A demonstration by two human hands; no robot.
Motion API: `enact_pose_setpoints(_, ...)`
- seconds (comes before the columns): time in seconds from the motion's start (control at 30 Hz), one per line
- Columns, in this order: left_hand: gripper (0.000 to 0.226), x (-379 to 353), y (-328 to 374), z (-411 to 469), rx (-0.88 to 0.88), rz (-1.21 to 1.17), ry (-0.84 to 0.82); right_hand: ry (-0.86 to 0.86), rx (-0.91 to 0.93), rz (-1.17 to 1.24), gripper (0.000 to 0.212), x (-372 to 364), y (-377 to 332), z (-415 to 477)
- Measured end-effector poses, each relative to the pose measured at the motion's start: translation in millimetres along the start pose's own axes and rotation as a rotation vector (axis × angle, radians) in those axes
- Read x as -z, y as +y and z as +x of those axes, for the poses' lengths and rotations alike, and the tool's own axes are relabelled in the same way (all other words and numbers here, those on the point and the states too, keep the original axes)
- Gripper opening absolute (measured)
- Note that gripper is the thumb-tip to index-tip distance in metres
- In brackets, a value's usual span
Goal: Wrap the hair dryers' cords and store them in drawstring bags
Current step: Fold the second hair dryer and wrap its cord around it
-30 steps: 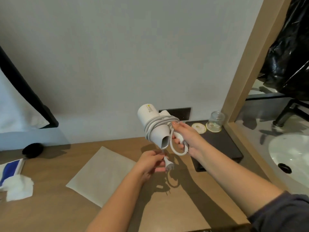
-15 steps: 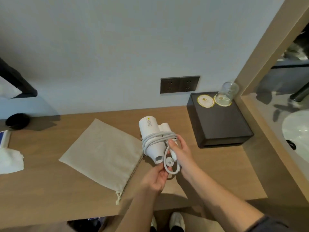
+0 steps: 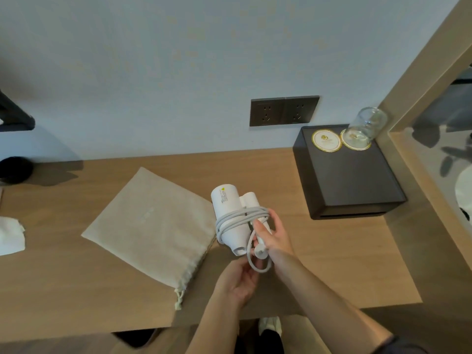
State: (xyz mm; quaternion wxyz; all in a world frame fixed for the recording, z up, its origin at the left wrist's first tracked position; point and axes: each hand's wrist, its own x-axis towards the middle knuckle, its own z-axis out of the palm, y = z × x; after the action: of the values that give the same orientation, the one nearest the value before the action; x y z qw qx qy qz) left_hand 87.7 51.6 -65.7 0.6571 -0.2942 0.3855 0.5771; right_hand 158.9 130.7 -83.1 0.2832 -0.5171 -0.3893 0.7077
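Holding a white hair dryer (image 3: pixel 227 215) above the wooden counter (image 3: pixel 332 264), the right hand (image 3: pixel 274 236) has its fingers wrapped round the folded handle, thumb on top. The barrel points down and toward the viewer. The grey cord (image 3: pixel 238 218) runs in several turns around barrel and handle together; one loose loop hangs below, ending at the plug (image 3: pixel 260 252) just beside the right palm. The left hand (image 3: pixel 240 279) sits directly beneath, palm up, its fingers curled round the lower part of that loop. A beige drawstring bag (image 3: pixel 153 226) lies flat on the counter just left of the dryer, its gathered mouth and knotted string toward the counter's near edge. At the right rear stands a dark box (image 3: pixel 350 180) carrying two round coasters (image 3: pixel 326 140), an upturned glass (image 3: pixel 365 126) on one of them. A double wall socket (image 3: pixel 284 110) is mounted behind.
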Motion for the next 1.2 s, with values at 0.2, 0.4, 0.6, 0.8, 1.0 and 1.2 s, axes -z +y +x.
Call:
enact_pose_setpoints(0.2, 0.018, 13, 3, 7, -0.013, 0.272, 0.031, 0.007, 0.001, 0.016, 0.054, 6, 11, 11)
enact_pose_setpoints(0.4, 0.011, 13, 10, 3, -0.036, 0.323, -0.041, 0.053, 0.030, -0.063, 0.057, 7, 13, 12)
enact_pose_setpoints(0.6, 0.019, 9, 19, 10, -0.126, 0.573, -0.011, 0.079, 0.044, -0.069, 0.048, 9, 11, 15)
enact_pose_setpoints(0.8, 0.018, -1, 34, 6, -0.202, 0.974, 0.020, 0.108, 0.061, -0.079, 0.059, 6, 12, 30)
enact_pose_setpoints(1.0, 0.022, -19, 43, 6, -0.318, 1.294, 0.053, 0.173, 0.097, -0.105, 0.071, -2, 15, 40)
enact_pose_setpoints(1.2, 0.027, -20, 39, 10, -0.418, 1.450, 0.049, 0.116, 0.067, -0.179, 0.062, 16, 10, 43)
